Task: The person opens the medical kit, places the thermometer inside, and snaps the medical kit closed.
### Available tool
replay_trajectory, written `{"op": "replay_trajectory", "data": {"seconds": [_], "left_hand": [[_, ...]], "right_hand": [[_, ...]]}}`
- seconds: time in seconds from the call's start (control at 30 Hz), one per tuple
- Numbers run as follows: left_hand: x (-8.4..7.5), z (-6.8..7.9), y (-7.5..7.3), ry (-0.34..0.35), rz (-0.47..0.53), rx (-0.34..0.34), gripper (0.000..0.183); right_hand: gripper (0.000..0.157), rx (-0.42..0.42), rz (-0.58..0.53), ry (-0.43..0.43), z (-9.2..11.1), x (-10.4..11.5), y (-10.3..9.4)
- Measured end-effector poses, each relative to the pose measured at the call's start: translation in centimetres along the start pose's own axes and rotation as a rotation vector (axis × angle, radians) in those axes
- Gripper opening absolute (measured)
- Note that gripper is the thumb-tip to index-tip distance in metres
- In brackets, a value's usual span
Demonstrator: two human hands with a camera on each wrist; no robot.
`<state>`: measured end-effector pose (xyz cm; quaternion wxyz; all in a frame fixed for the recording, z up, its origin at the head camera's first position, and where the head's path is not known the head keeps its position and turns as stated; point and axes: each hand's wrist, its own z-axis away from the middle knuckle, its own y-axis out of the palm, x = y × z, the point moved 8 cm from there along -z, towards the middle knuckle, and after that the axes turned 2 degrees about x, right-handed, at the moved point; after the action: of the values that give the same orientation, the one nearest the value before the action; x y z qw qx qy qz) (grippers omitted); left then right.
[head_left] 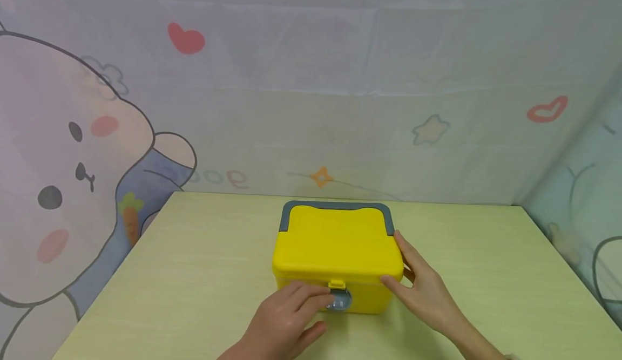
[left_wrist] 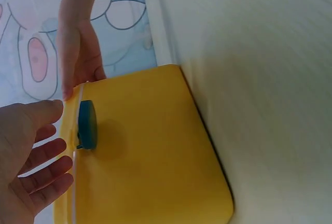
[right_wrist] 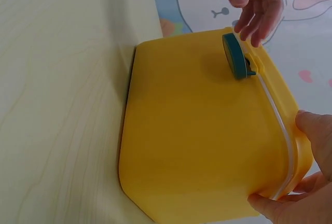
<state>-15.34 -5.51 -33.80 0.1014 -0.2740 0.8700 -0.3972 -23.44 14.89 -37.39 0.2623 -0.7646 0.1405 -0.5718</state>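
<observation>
A yellow storage box with a grey handle folded around the back of its lid stands on the table, lid down. On its front a blue-grey latch sticks outward from the wall, as the left wrist view also shows. My left hand is in front of the latch, fingers loosely bent and holding nothing. At the box's right front corner, my right hand grips the lid area, thumb at the front edge and fingers along the right side. The box's inside is hidden.
The pale wooden table extends on both sides of the box. Behind it hangs a light cloth printed with hearts, stars and a cartoon bear. Another printed cloth hangs along the right edge.
</observation>
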Motion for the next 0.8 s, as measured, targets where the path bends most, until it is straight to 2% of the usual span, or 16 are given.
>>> {"op": "replay_trajectory", "data": {"seconds": [0.23,0.5,0.63,0.8], "left_hand": [[0.1,0.0,1.0,-0.011,-0.093,0.035,0.035],[0.1,-0.3,1.2,-0.015,-0.144,0.014,0.029],[0.3,-0.4,1.6,-0.031,-0.161,0.045,0.027],[0.2,-0.4,2.0,-0.009,-0.195,0.044,0.027]], "right_hand": [[0.082,0.002,0.007,0.003,0.0,0.0,0.0],[0.081,-0.001,0.000,-0.014,0.0,0.1,-0.1],[0.081,-0.001,0.002,-0.013,0.0,0.1,-0.1],[0.081,-0.004,0.000,-0.018,0.0,0.0,0.0]]}}
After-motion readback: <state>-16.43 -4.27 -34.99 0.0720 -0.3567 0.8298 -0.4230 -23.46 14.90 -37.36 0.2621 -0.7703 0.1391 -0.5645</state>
